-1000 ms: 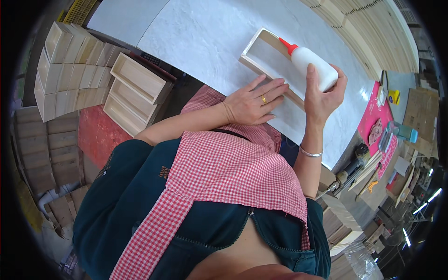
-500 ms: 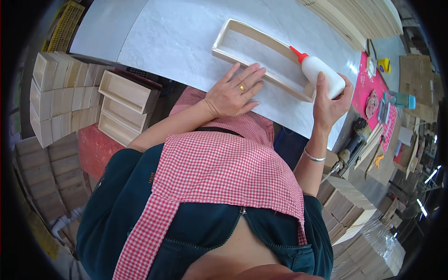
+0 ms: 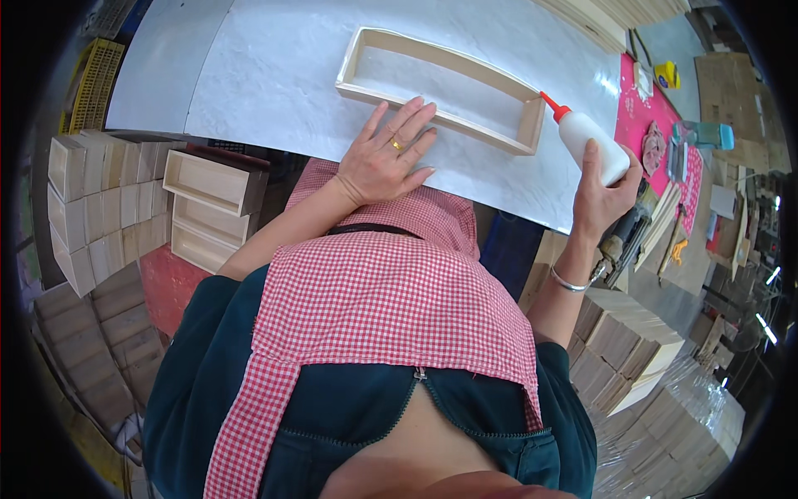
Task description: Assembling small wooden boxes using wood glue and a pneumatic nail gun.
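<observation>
A long, narrow wooden frame (image 3: 432,116) stands on the pale marbled table (image 3: 283,83), with the tabletop showing through it. My left hand (image 3: 391,158) lies with fingers spread, its fingertips at the frame's near side. In my right hand (image 3: 605,187) is a white squeeze bottle (image 3: 592,148) with a red nozzle, gripped round its body. The bottle is tilted, and its nozzle tip meets the far right corner of the frame. A thin whitish line runs along the frame's far top edge.
Stacked wooden boxes (image 3: 100,191) stand at the left, beside open boxes (image 3: 208,183) on a red surface. Long wooden strips (image 3: 594,21) lie at the table's far right. A pink cloth (image 3: 636,125) and a yellow tub (image 3: 667,75) are further right. Bundled boards (image 3: 628,341) stand lower right.
The bottle's nozzle has gone from partway along the frame's far edge to its right corner. The whole scene has shifted somewhat in view. My left hand remains at the near side.
</observation>
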A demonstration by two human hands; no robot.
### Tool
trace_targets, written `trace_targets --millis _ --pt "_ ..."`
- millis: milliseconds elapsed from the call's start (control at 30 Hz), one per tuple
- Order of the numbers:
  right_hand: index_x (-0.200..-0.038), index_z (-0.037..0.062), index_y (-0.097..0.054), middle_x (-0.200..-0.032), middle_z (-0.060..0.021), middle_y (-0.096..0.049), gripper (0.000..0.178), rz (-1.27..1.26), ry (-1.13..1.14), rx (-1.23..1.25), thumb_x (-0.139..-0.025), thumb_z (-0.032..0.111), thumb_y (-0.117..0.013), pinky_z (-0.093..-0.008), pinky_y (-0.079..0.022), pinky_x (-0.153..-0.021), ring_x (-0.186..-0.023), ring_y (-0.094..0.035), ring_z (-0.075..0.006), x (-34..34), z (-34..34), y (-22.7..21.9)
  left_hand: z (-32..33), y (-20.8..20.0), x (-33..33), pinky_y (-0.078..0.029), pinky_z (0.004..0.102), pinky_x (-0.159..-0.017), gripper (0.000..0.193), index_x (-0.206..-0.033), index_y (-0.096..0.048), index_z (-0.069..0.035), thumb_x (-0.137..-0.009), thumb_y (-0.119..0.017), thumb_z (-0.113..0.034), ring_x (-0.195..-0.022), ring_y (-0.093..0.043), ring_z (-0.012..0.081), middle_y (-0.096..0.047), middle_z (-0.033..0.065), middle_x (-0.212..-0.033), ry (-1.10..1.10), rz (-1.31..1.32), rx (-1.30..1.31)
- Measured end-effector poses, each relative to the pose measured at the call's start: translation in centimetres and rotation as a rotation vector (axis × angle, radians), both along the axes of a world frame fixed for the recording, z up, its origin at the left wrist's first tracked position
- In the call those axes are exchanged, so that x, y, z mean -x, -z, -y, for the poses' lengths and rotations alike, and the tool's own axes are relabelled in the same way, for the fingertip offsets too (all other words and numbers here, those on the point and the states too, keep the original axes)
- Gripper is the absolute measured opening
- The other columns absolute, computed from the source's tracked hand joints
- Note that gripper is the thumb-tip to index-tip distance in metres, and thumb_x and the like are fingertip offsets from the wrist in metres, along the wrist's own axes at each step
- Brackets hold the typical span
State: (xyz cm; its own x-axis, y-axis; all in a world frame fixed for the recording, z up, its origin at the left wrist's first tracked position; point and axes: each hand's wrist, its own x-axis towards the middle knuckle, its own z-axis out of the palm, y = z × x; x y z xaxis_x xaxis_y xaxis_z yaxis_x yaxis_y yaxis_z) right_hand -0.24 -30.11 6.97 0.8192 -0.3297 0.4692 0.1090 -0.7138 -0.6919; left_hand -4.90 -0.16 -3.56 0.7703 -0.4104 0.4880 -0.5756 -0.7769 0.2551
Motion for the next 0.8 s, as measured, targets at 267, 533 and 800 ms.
trace_targets --millis 267,533,800 --pt "-0.115 0.0007 -0.061 -0.1 -0.0135 -0.066 0.044 -0.026 0.019 -0.006 -0.085 0.025 -0.083 -0.033 -0.055 -0.076 -0.085 -0.063 -0.0217 1.2 1.0 -0.1 0.1 -0.2 0.1 -0.016 0.0502 -0.126 0.049 -0.127 -0.063 -0.008 -0.088 -0.068 -0.037 -0.152 -0.031 0.028 -0.039 0.0127 -0.161 -0.006 0.0 -0.009" --pt "-0.115 0.0003 -0.06 -0.1 -0.0138 -0.066 0.044 -0.113 0.038 -0.048 -0.083 0.022 -0.083 -0.0327 -0.055 -0.076 -0.084 -0.064 -0.0217 5.7 0.7 -1.8 0.2 -0.1 0.1 -0.017 0.0495 -0.126 0.048 -0.127 -0.064 -0.008 -0.089 -0.067 -0.037 -0.152 -0.032 0.0282 -0.04 0.0122 -0.16 -0.01 -0.004 -0.009" --pt "-0.119 0.0006 -0.057 -0.102 -0.0134 -0.064 0.046 -0.183 -0.033 -0.293 -0.085 0.021 -0.081 -0.0317 -0.054 -0.071 -0.083 -0.063 -0.0218 7.1 -2.6 -2.4 -0.6 0.0 0.1 -0.019 0.0477 -0.125 0.048 -0.129 -0.063 -0.011 -0.09 -0.066 -0.038 -0.15 -0.034 0.0281 -0.041 0.0113 -0.16 -0.009 0.04 0.011"
